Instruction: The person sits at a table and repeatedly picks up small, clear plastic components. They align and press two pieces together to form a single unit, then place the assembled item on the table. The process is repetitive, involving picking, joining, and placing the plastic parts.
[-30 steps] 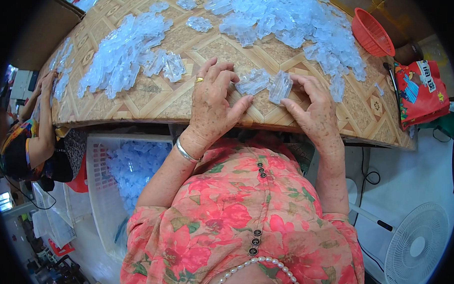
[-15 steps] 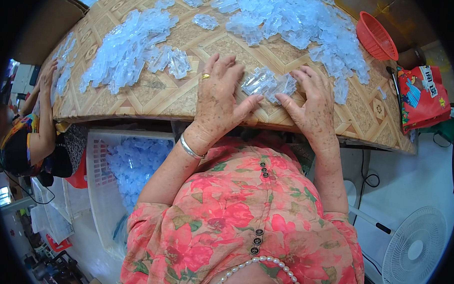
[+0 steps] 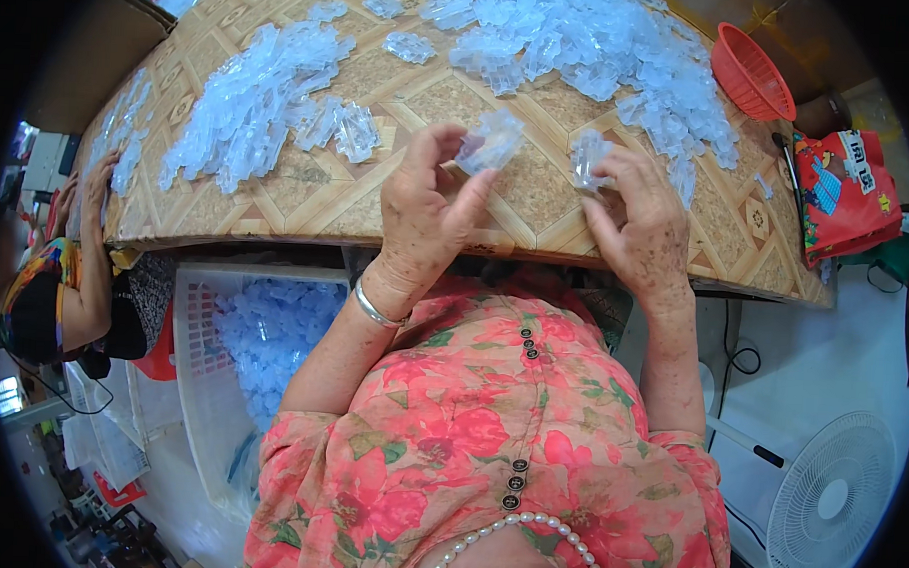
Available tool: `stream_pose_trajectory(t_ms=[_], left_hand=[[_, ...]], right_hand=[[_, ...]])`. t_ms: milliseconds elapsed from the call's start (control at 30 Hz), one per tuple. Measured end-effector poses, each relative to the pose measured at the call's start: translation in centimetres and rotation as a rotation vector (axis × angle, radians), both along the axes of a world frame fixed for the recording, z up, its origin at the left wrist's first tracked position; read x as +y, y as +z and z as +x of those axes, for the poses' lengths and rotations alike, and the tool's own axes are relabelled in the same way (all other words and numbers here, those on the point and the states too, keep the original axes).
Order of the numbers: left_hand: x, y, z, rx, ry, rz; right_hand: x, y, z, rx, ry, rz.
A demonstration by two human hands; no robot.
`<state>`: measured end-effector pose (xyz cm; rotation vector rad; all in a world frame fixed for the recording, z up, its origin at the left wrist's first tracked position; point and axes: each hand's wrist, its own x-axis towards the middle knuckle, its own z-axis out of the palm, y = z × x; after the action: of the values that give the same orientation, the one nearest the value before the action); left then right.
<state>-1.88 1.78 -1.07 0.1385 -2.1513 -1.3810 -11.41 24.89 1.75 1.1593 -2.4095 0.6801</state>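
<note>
My left hand [image 3: 428, 193] is closed on a small bunch of clear plastic pieces [image 3: 494, 142], pinched between thumb and fingers above the table. In my right hand [image 3: 642, 210], thumb and fingertips grip another few clear plastic pieces [image 3: 588, 158]. The two bunches are apart, with bare patterned tabletop [image 3: 542, 202] between them. Beyond my left hand lies a large heap of similar pieces [image 3: 261, 97], with a smaller cluster [image 3: 352, 128] at its right end. A bigger heap [image 3: 603, 44] spreads across the far side, reaching down toward my right hand.
A red plastic basket [image 3: 752, 74] and a red bag [image 3: 853, 198] sit at the table's right end. Below the edge, a white crate [image 3: 197, 355] holds many bluish clear pieces. Another person's arm [image 3: 95, 211] rests at the left edge. A white fan [image 3: 832, 498] stands lower right.
The clear pieces lay together on the table between my hands. Now they are lifted in two separate bunches, one in each hand, and my hands have moved apart.
</note>
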Motion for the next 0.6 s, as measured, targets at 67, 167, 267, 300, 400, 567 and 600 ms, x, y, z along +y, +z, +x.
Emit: stream_pose_trajectory(t_ms=[67,167,267,300,400,567,600], left_hand=[[0.1,0.4,0.0,-0.028,-0.085,0.336],[0.0,1.6,0.0,-0.101,-0.222,0.661],[0.4,2.0,0.2,-0.144,-0.273,0.807],[0.5,2.2,0.2,-0.145,-0.268,0.833],[0.4,2.3,0.3,-0.137,-0.247,0.87],[0.7,2.6,0.5,-0.182,-0.295,0.817],[1.0,2.3,0.4,-0.17,-0.295,0.822]], right_hand=[[0.3,1.0,0.7,-0.113,-0.002,0.021],[0.0,1.2,0.3,-0.149,-0.049,0.027],[-1.0,0.5,-1.5,-0.123,-0.083,0.041],[-1.2,0.4,-1.9,-0.116,-0.088,0.05],[-1.1,0.6,-2.8,-0.248,-0.094,0.131],[-1.2,1.5,-1.7,-0.458,-0.078,0.002],[-1.4,1.7,-1.1,-0.518,-0.044,-0.091]])
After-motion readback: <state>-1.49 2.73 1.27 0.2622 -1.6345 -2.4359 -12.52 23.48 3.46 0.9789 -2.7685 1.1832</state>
